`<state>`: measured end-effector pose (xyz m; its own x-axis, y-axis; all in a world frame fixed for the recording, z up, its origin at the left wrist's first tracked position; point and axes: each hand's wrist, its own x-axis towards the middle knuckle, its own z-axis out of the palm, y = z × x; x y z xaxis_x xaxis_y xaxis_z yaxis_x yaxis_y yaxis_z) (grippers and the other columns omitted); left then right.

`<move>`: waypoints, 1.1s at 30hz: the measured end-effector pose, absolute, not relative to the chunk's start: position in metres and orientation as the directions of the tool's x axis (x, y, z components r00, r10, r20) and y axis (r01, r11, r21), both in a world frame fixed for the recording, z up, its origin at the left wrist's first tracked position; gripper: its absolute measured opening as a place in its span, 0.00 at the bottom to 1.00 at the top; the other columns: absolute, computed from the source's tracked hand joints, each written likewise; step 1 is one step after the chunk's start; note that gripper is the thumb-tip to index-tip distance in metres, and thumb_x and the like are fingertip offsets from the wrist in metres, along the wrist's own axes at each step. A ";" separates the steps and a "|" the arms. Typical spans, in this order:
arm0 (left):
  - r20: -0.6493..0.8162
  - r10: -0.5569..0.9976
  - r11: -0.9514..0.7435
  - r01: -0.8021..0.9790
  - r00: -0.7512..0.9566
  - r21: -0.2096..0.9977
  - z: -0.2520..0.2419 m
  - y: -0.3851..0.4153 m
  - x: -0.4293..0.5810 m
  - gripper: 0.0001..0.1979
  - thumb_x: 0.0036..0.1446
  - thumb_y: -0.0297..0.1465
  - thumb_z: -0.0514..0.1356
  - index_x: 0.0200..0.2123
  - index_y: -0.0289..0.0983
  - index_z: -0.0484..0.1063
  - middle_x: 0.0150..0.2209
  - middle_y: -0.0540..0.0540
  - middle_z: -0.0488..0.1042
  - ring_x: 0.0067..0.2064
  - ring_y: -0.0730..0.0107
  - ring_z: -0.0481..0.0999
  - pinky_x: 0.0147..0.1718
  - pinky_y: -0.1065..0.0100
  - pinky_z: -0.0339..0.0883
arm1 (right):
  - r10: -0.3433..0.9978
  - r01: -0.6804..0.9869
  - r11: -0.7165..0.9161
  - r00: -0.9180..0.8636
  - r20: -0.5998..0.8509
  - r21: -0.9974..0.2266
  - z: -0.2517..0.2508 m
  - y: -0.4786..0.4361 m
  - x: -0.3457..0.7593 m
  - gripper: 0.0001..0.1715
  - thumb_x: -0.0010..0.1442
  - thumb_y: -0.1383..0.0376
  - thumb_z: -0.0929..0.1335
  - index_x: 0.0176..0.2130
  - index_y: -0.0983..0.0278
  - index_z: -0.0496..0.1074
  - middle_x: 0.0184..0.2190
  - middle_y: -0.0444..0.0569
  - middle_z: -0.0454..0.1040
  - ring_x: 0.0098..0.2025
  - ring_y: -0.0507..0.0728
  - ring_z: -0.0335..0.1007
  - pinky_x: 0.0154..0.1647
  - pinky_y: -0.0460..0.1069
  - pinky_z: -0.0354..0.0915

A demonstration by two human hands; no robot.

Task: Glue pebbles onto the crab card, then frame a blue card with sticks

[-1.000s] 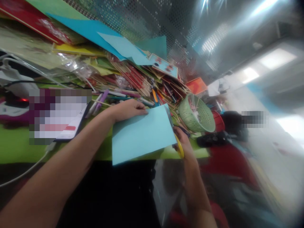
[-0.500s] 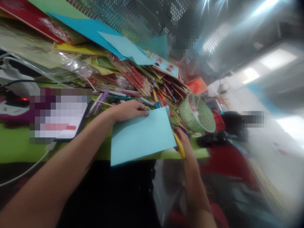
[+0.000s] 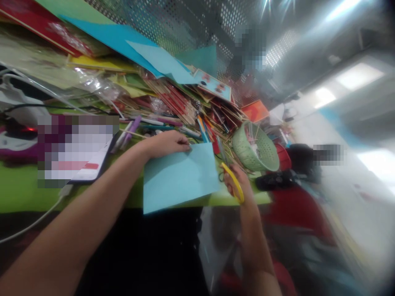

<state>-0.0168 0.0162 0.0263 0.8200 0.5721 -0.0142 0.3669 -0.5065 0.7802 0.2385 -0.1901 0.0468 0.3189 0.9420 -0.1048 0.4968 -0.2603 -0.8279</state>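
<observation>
A light blue sheet of paper (image 3: 179, 176) lies on the green tabletop, its near left corner sticking out past the front edge. My left hand (image 3: 169, 143) is closed at the sheet's far edge, thumb and fingers pinching it. Just right of the paper, my right hand (image 3: 237, 181) grips a pair of scissors (image 3: 233, 181) with yellow handles. The metal blades point away from me, apart from the sheet's right edge. Some fingers of the right hand are hidden behind the handle.
A green perforated basket (image 3: 237, 144) stands right of the scissors, near a black object (image 3: 274, 180). A phone or tablet (image 3: 83, 154) with a white cable lies at left. Pens, sticks and coloured papers (image 3: 123, 41) crowd the back, against a perforated metal panel (image 3: 197, 20).
The sheet is narrower on its right side, where a strip has come off. The scissors and my right hand have shifted slightly right, away from the paper. My left hand has stayed nearly still.
</observation>
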 end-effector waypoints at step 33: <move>-0.024 0.498 -0.706 0.422 0.867 0.569 0.014 -0.004 0.003 0.23 0.61 0.30 0.55 0.57 0.41 0.79 0.57 0.43 0.81 0.56 0.54 0.78 0.52 0.63 0.68 | 0.991 0.992 -0.125 0.123 0.059 0.027 0.025 -0.071 0.234 0.08 0.65 0.60 0.72 0.38 0.61 0.81 0.41 0.53 0.81 0.46 0.62 0.74 0.47 0.53 0.65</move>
